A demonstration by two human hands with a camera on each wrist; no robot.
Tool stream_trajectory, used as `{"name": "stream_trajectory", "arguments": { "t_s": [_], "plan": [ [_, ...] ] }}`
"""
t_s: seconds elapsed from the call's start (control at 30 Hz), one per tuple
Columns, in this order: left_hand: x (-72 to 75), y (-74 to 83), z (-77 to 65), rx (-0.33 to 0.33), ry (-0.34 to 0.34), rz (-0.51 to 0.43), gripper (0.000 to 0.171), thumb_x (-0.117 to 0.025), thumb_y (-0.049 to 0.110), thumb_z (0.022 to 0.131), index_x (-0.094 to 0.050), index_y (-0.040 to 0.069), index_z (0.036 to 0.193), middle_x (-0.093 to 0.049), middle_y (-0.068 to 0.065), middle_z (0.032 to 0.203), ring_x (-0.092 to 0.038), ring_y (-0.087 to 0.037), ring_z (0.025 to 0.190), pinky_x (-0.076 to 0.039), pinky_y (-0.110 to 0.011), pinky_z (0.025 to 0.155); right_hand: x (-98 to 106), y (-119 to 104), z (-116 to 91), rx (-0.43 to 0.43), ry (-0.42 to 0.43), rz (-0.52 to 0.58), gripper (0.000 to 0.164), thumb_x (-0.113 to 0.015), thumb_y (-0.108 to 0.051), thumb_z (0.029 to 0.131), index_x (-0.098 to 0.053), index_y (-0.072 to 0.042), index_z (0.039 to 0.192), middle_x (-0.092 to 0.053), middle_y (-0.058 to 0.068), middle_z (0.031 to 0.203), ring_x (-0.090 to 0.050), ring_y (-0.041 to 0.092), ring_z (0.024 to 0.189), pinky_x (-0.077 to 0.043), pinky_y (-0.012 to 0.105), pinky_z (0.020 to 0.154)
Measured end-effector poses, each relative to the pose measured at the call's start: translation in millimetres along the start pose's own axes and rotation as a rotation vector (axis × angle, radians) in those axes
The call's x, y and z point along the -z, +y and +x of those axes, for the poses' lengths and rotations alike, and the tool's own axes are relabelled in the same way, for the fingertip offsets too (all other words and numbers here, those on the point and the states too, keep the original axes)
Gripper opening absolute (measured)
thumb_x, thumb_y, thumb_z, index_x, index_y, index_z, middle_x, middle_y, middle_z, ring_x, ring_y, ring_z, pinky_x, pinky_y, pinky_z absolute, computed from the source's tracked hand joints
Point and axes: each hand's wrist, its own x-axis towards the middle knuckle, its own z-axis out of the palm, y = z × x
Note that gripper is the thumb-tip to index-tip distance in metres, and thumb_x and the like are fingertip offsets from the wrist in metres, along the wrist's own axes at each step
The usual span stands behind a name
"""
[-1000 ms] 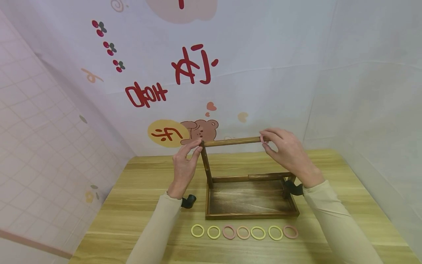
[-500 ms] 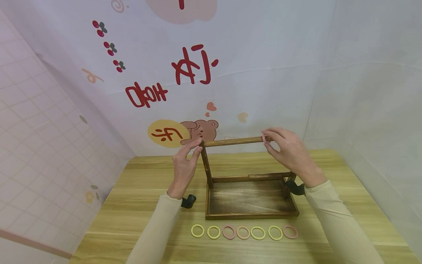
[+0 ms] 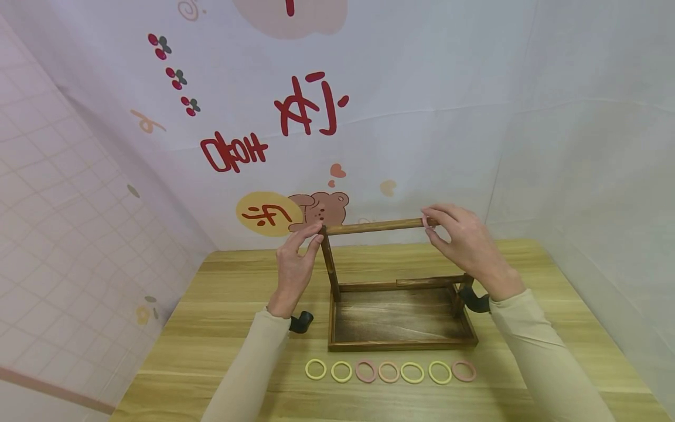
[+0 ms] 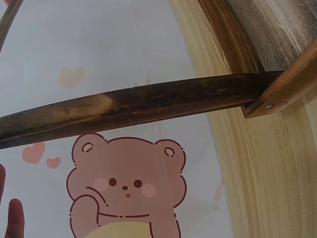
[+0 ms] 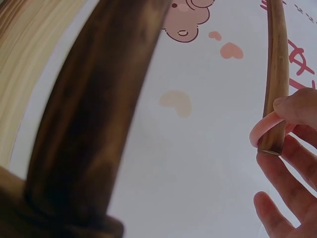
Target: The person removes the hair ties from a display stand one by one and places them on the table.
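Observation:
A dark-stained wooden rack (image 3: 330, 264) stands on the table, with a tray base, an upright at the left and a top bar (image 3: 374, 226) reaching right to a free end. My left hand (image 3: 295, 266) pinches the corner where upright and bar meet; in the left wrist view only its fingertips (image 4: 16, 215) show at the lower left. A pink ring (image 5: 266, 127) encircles the bar close to its free end. Thumb and fingers of my right hand (image 3: 466, 240) pinch that ring, the other fingers spread below the bar end.
Several yellow and pink rings (image 3: 413, 373) lie in a row before the rack's tray (image 3: 403, 346). A lower, shorter bar (image 3: 429, 282) runs above the tray's back right. A white printed cloth (image 3: 422, 146) hangs behind the wooden table (image 3: 237, 281).
My right hand and the pink ring have slid slightly right along the top bar, towards its free end. The left hand and the rack have stayed in place.

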Motion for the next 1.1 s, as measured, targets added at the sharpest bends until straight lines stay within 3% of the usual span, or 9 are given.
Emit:
{"name": "stream_trajectory", "arguments": {
  "t_s": [1.1],
  "plan": [
    [-1.1, -1.4, -1.4, 0.001, 0.007, -0.025, 0.025, -0.076, 0.0, 0.092, -0.077, 0.001, 0.117, -0.075, -0.012, 0.12, -0.071, -0.032, 0.112, -0.055, -0.052, 0.095, 12, 4, -8, -0.023, 0.028, -0.027, 0.044, -0.082, 0.008, 0.078, -0.071, 0.003, 0.12, -0.071, 0.018, 0.113, -0.068, 0.037, 0.096, -0.057, 0.052, 0.08]
  ]
}}
